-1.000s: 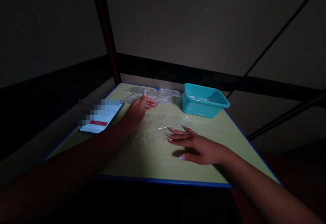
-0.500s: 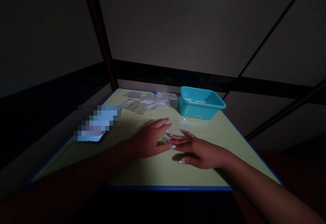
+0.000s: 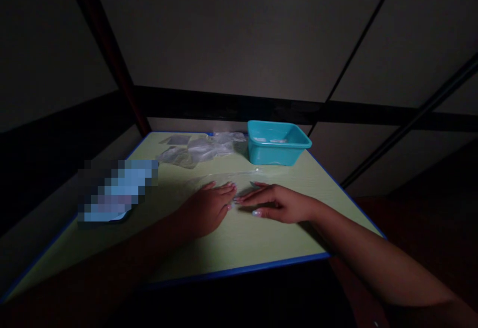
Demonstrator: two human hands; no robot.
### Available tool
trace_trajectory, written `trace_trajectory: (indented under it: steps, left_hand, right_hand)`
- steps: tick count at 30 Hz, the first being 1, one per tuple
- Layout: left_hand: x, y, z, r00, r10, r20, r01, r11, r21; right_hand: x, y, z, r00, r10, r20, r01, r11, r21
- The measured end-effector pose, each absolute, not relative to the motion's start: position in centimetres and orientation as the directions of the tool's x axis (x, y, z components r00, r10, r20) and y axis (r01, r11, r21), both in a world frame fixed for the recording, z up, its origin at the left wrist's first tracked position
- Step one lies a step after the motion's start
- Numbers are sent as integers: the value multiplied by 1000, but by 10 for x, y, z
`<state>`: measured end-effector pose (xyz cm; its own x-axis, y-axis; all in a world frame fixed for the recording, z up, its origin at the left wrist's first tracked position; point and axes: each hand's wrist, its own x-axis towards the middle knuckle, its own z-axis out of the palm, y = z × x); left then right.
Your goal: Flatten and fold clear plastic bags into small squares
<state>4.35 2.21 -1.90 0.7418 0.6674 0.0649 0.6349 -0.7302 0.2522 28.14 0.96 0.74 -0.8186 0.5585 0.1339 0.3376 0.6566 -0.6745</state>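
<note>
Open and gripping nothing, your left hand and right hand met at the clear plastic, where smoothing seemed to need light pressure.

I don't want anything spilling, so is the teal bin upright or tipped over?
Upright: the teal bin stands on its base on the table, its open top facing up.
</note>
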Motion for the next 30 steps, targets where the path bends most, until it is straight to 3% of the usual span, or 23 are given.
trace_trajectory:
  steps: [3,6,11,16,30]
  left_hand:
    - [42,24,-17,740,671,57,634,-723,274]
    - [41,24,-15,744,666,55,629,-725,281]
    - [38,22,-8,784,620,38,586,-758,285]
    - [34,23,-5,827,559,59,522,-803,288]
    - [35,20,-2,822,559,107,498,-797,343]
  right_hand:
    - [285,21,5,-731,607,312,320,709,-629]
    - [295,39,-4,-607,674,420,487,734,-473]
    - [312,63,-21,-516,743,427,688,656,-311]
    - [315,68,-26,-536,743,402,697,658,-287]
    - [316,64,-22,-545,760,355,708,643,-291]
